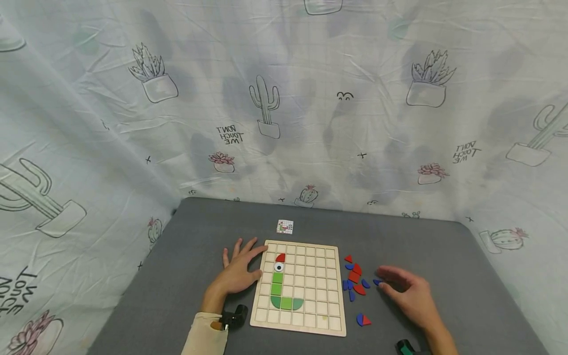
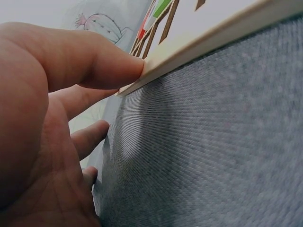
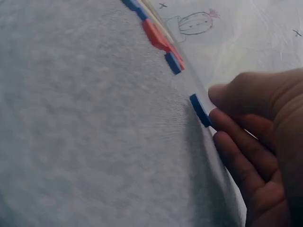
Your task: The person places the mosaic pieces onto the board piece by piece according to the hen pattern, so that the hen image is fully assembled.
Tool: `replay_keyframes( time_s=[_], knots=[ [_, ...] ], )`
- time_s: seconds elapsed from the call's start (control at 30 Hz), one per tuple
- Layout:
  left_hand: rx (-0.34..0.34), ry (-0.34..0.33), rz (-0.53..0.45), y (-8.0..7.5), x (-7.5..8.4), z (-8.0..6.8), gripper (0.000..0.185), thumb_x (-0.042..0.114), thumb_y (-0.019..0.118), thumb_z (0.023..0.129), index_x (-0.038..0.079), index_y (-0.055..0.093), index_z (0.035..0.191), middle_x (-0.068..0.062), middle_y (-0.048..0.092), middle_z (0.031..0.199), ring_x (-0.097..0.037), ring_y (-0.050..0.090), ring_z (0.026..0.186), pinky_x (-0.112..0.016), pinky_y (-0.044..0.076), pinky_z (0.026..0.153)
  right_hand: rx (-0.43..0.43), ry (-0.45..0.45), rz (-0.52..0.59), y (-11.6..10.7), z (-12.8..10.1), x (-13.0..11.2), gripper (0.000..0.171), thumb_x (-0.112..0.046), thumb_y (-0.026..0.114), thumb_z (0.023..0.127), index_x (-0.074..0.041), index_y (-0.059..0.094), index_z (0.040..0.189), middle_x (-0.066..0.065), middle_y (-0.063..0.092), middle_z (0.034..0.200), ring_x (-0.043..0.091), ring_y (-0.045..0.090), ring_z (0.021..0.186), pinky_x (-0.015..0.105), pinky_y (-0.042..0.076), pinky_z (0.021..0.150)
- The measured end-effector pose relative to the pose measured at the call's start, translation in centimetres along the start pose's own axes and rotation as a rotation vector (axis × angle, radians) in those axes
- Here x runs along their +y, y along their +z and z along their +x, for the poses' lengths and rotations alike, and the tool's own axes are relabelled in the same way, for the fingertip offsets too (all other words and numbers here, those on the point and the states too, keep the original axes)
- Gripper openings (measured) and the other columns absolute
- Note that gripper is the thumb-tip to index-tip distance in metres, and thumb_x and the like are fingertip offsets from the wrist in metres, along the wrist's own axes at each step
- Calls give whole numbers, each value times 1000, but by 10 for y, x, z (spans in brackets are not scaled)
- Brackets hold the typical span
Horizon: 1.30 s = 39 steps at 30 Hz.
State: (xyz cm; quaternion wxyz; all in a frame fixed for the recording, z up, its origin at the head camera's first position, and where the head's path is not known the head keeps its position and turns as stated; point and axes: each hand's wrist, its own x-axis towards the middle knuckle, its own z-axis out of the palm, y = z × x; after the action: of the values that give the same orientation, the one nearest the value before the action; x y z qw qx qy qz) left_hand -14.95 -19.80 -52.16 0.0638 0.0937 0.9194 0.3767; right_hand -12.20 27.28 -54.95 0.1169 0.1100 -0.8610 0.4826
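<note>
While the left hand (image 1: pixel 239 273), fingers spread, touches the left edge of the wooden board (image 1: pixel 310 272), probably steadying it, the right hand (image 1: pixel 410 296) curves around a blue piece (image 3: pixel 200 110) right of it; whether pinching, I cannot tell. Loose red and blue pieces (image 1: pixel 354 277) lie nearer the board, likely kept handy. Pale, gridded, between the hands, it bears green tiles (image 1: pixel 277 289) below an eye disc (image 1: pixel 278 267) and red tile (image 1: pixel 281 258). Beyond it lies a card (image 1: pixel 285 227).

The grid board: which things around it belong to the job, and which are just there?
Likely in the job:
board, touched by the left hand
green pieces on it
loose pieces beside it
blue piece at the right hand
card, perhaps a pattern

Just there:
curtain
table
</note>
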Motion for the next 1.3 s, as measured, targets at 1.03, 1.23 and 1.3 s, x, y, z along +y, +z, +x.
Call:
replay_keyframes(
  time_s=[1.03,1.23,1.3],
  knots=[
    [1,-3,-14,0,1,-1,68,5,74,92,17,61,157,-21,32,178,-54,2,168,-81,-16,122,93,-44,-220,10,1,-5,38,4,94,78,-19,84,106,-5,84,98,-2,75,90,4,49,84],
    [3,-5,-15,0,0,0,68,6,74,92,18,61,158,-20,33,178,-54,2,169,-80,-16,122,64,-3,-220,11,2,-19,33,-2,94,83,-20,84,109,-7,84,101,-3,75,92,6,52,85],
    [3,-6,-14,0,0,0,68,6,74,92,18,61,158,-20,32,178,-54,2,169,-80,-16,122,44,6,-212,12,5,-26,31,-4,93,85,-21,84,110,-8,84,102,-4,75,94,8,55,86]
  ],
)
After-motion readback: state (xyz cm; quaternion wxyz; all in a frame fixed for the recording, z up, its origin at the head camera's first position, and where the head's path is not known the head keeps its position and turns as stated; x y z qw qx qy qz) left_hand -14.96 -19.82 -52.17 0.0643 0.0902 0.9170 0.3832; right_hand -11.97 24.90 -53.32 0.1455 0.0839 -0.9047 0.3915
